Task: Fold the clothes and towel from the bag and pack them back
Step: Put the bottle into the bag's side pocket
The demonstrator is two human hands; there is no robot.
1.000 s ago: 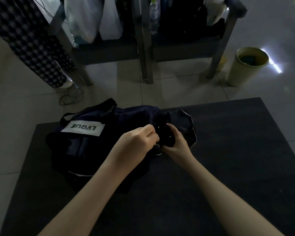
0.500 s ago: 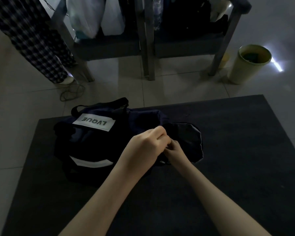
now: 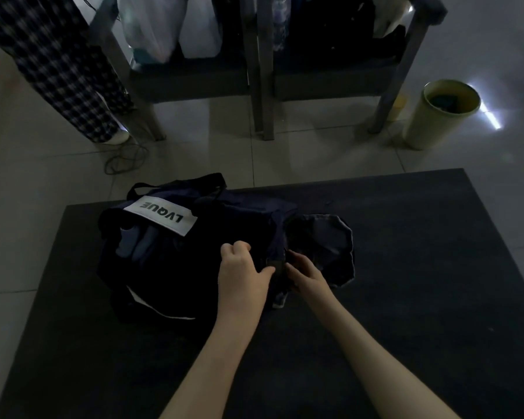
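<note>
A dark navy bag [image 3: 164, 267] with a white LVQUE label [image 3: 161, 218] lies on a black mat [image 3: 406, 267]. Bluish cloth [image 3: 136, 243] shows through its left side. The bag's round end flap [image 3: 324, 246] hangs open at the right. My left hand [image 3: 242, 267] grips the bag's fabric beside that opening, fingers curled. My right hand [image 3: 303, 273] pinches the dark edge of the opening just right of it. What sits between the fingers is too dark to make out.
The mat lies on a pale tiled floor. Behind it stand two grey chairs [image 3: 254, 86] loaded with bags. A person in checked trousers [image 3: 58, 71] stands far left, near a loose cable [image 3: 124, 161]. A pale green bin [image 3: 439, 113] stands far right.
The bag's near side has opened wider and the bluish cloth inside now shows. My left hand has shifted slightly left, away from the right hand. The view has tilted a little.
</note>
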